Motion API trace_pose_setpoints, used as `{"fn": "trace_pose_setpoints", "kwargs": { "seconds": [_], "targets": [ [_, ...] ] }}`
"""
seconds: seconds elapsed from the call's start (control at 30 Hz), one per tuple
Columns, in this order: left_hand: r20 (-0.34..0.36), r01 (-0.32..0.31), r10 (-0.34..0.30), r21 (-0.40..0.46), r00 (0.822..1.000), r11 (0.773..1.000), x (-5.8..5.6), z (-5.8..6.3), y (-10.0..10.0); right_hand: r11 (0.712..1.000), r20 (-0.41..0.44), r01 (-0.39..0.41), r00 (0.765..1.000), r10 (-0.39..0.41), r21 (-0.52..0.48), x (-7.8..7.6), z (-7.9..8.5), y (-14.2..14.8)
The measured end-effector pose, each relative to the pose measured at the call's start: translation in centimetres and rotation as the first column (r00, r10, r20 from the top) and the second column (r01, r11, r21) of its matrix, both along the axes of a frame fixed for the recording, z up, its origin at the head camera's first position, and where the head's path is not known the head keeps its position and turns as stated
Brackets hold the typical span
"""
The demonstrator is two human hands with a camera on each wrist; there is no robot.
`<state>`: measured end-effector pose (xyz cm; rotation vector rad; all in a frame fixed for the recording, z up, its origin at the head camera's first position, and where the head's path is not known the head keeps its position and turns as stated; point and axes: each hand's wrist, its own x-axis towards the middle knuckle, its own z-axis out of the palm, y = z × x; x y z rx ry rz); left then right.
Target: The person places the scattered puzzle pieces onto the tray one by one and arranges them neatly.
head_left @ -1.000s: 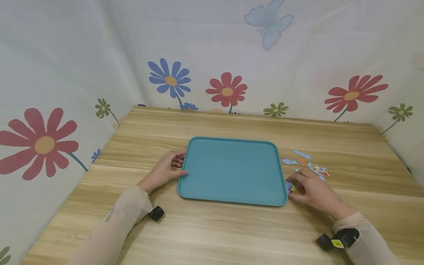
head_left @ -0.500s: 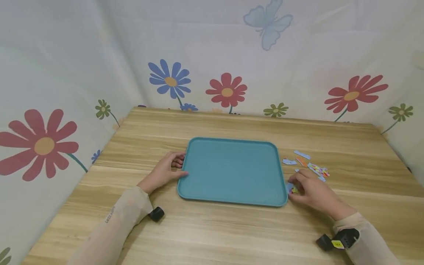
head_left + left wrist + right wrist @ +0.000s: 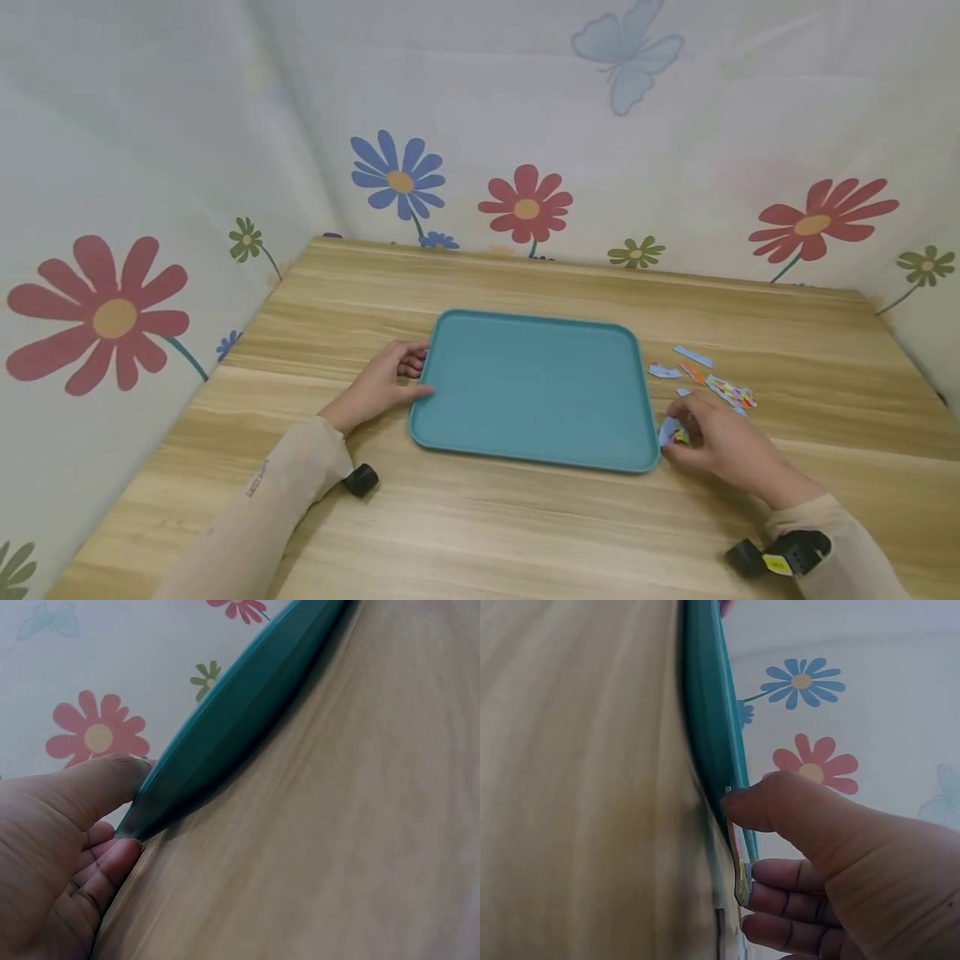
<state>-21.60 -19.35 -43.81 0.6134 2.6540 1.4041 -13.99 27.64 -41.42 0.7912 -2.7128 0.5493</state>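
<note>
A rectangular teal tray (image 3: 536, 387) with a raised rim lies on the wooden table. At its left rim, my left hand (image 3: 378, 386) pinches the edge, thumb over the top and fingers curled below, as the left wrist view shows. My right hand (image 3: 727, 446) is just beside the tray's right front corner. Between its thumb and fingers it holds a thin, flat printed piece (image 3: 671, 432), blue with yellow-green and pink. In the right wrist view this piece (image 3: 740, 881) stands edge-on close to the tray's side.
Behind the right hand, several more flat pieces lie on the table (image 3: 480, 525): a blue strip (image 3: 693, 357), an orange piece (image 3: 692, 372), a small blue one (image 3: 664, 371) and a many-coloured one (image 3: 731, 391). A flower-printed curtain (image 3: 465, 100) rises behind the table.
The head view has turned slightly left, so everything sits a little further right in it. Both hands keep their hold, and the tray stays in place.
</note>
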Motion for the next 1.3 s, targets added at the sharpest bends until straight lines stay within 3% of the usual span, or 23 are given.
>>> {"fn": "trace_pose_setpoints", "kwargs": {
  "seconds": [0.13, 0.37, 0.6, 0.93, 1.3],
  "targets": [
    [-0.004, 0.011, -0.011, -0.011, 1.0, 1.0, 0.0, 0.1, 0.0, 1.0, 0.019, 0.01, 1.0, -0.01, -0.01, -0.1, 0.7, 0.1],
    [0.0, -0.002, 0.002, -0.003, 1.0, 1.0, 0.2, 0.2, 0.0, 0.998, 0.017, 0.032, 0.999, -0.033, 0.062, -0.5, 3.0, -0.2],
    [0.003, -0.007, 0.007, -0.006, 1.0, 1.0, 0.0, 0.0, -0.1, 0.992, 0.099, 0.056, 0.993, -0.067, 0.111, -1.1, 5.2, -1.0],
    [0.001, -0.005, 0.005, 0.006, 1.0, 1.0, 0.3, 0.0, 0.0, 0.996, 0.104, -0.011, 0.995, 0.002, 0.089, -3.2, 6.9, -3.0],
    [-0.004, -0.005, 0.005, 0.02, 1.0, 1.0, 0.4, 0.2, 0.1, 0.995, 0.116, -0.035, 0.993, 0.024, 0.097, -5.7, 8.2, -5.7]
  ]
}}
